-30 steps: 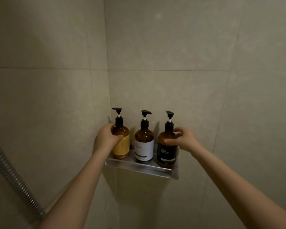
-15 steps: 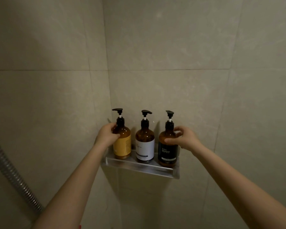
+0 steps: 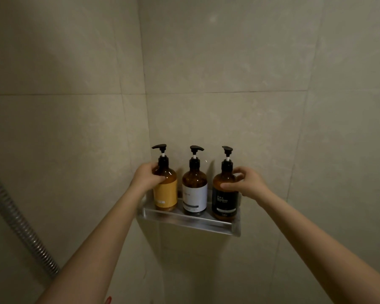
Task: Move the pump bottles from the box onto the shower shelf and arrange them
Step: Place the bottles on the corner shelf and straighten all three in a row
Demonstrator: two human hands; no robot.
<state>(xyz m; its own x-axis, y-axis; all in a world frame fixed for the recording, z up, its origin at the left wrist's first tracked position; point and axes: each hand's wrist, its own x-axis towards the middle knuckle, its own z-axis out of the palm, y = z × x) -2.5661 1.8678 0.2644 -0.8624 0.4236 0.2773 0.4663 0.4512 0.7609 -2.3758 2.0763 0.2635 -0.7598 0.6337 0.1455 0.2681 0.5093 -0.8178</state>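
Three amber pump bottles stand upright in a row on the metal shower shelf (image 3: 191, 222) in the tiled corner. My left hand (image 3: 146, 178) grips the shoulder of the yellow-label bottle (image 3: 165, 195) at the left end. The white-label bottle (image 3: 194, 196) stands in the middle, untouched. My right hand (image 3: 247, 183) holds the shoulder of the black-label bottle (image 3: 225, 201) at the right end, thumb in front and fingers curled behind its neck. All three black pump heads point roughly left. The box is out of view.
Beige tiled walls meet in a corner behind the shelf. A ribbed metal shower hose (image 3: 18, 222) runs diagonally down the left side. A small red thing (image 3: 108, 300) peeks out at the bottom edge.
The yellow-label bottle has shifted slightly left under my left hand, widening its gap to the middle bottle. My right hand stays on the black-label bottle.
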